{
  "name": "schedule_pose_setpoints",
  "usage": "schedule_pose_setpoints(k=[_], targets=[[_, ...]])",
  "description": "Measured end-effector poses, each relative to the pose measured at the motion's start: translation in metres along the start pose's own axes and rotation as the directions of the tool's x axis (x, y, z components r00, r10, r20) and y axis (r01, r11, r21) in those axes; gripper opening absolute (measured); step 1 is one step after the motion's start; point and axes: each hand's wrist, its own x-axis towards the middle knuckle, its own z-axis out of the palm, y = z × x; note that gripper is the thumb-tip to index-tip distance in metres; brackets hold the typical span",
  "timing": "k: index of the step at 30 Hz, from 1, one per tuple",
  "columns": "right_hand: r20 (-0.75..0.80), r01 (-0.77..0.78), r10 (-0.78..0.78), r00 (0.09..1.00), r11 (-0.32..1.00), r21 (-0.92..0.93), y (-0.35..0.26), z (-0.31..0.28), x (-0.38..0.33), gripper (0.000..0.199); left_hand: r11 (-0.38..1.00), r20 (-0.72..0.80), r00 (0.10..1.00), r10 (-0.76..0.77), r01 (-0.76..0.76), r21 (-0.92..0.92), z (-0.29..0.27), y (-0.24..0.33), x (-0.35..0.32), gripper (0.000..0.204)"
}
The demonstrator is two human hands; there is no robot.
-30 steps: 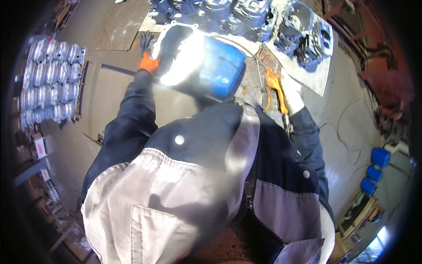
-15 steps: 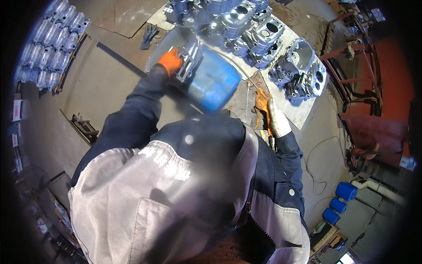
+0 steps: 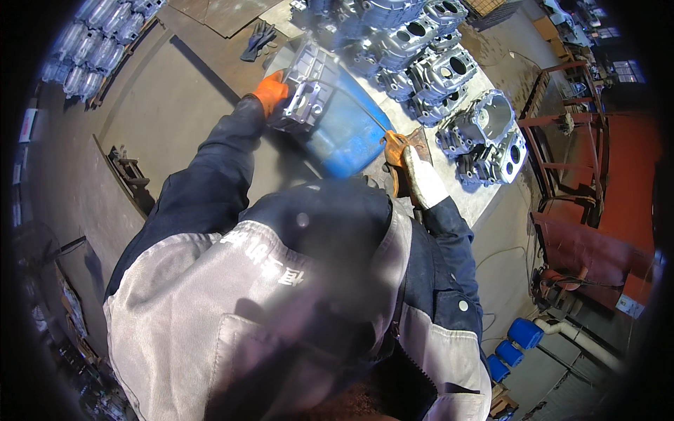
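My left hand [image 3: 270, 92], in an orange glove, grips the edge of a grey cast-metal housing [image 3: 307, 98]. The housing is tilted up over a blue plastic drum [image 3: 358, 144]; whether it rests on the drum I cannot tell. My right hand [image 3: 425, 175], in a pale glove, is closed round an orange air blow gun [image 3: 397, 147]. From the gun a long thin nozzle [image 3: 368, 112] reaches up and left across the drum toward the housing. Its tip is hard to make out against the metal.
Several similar castings [image 3: 449, 70] stand on a pale board [image 3: 484, 200] at the right and far side. Dark gloves [image 3: 260, 41] lie on the floor beyond my left hand. Further castings [image 3: 91, 45] are stacked far left. A red metal frame [image 3: 597, 231] stands at the right.
The housing has turned so its broad ribbed side shows. My right hand has moved up and left with the blow gun, bringing the nozzle nearer the housing. My left hand keeps its grip.
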Motion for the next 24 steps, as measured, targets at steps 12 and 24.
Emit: schedule_pose_setpoints(k=[12,24], targets=[[-0.133,-0.070,-0.027,0.991,0.737,-0.672,-0.013,0.011,-0.004,0.047,1.000,0.053,0.999,-0.009,0.009,0.005,-0.021,-0.082,0.062,0.055],[-0.271,-0.055,-0.049,0.961,0.930,-0.363,0.040,-0.027,0.040,0.064,0.941,-0.072,0.992,0.099,-0.070,0.331,-0.088,-0.138,0.084,0.050]])
